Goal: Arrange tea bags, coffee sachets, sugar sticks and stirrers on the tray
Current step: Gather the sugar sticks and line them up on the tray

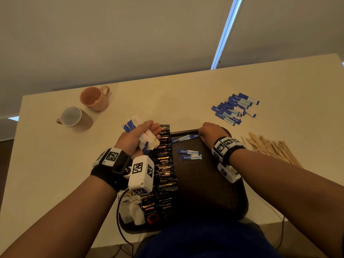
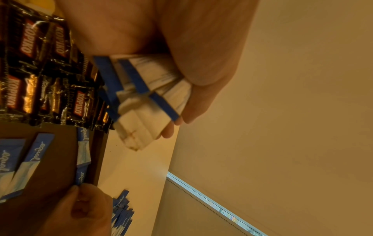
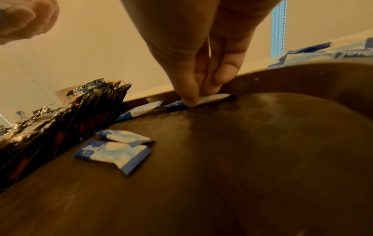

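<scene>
Step in hand: laying sugar sticks on tray [image 1: 240, 192]. Right hand [image 1: 210, 133] fingers [image 3: 187, 95] pinch 1 stick [image 1: 186, 137] flat along far rim, beside coffee sachets [image 1: 165, 164]. Left hand [image 1: 135, 138] grips bundle of sticks [image 1: 143, 135] above sachets. Next, likely: release, draw another from bundle, lay parallel; stirrers [image 1: 271, 148] remain on table [image 1: 167, 101]

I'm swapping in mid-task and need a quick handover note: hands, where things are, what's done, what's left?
Left hand: grips a bundle of sugar sticks above the table.
Right hand: pinches a blue sachet at the tray's far edge.
Done: coffee sachets rowed along the tray's left side; white packets at its near left corner; two blue sachets lie loose on it.
Left: the blue pile and stirrers on the table.
</scene>
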